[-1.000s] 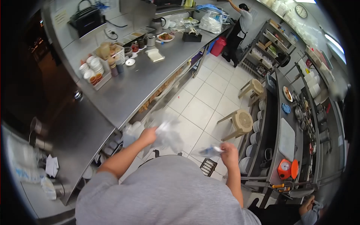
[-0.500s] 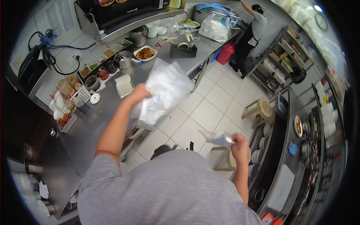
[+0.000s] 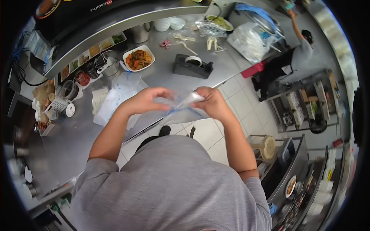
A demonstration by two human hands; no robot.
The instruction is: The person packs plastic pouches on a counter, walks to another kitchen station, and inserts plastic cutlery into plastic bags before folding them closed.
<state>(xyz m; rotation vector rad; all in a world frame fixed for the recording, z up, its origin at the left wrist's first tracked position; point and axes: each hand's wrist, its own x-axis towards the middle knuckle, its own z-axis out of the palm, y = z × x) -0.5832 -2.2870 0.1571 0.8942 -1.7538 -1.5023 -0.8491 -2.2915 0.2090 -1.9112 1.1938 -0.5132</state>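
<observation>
While loose plastic (image 3: 115, 101) lies on the counter (image 3: 83, 134), the left hand (image 3: 148, 101) curves beside the clear bag (image 3: 190, 100), whether gripping cannot be told; the right hand (image 3: 213, 103) pinches that bag near the counter's edge, where a slack pinch could drop it.

here's the steel counter (image 3: 77, 142) edging white floor tiles (image 3: 212, 134), and across, a beige stool (image 3: 268, 148) beside a steel bench (image 3: 295, 165)!

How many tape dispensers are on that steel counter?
1. The black plastic tape dispenser stands on the grey steel counter, near its front edge, beyond the bare right hand. No others show.
</observation>
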